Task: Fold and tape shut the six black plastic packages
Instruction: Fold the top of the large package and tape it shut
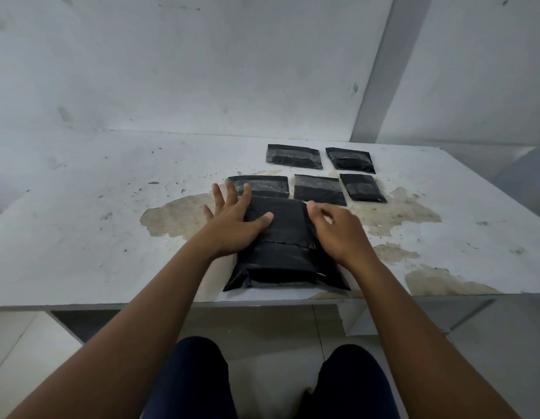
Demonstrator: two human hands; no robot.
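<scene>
Both hands worked the nearest package (281, 237): left hand (232, 219) pressed flat, right hand (332, 228) pinched its edge; letting go could spring the fold open.

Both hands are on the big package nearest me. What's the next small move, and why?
Probably slide the right hand along the package's right edge to press the tape down. The left hand lies flat on the large package, pinning its fold, and the five smaller packages behind already look taped.
</scene>
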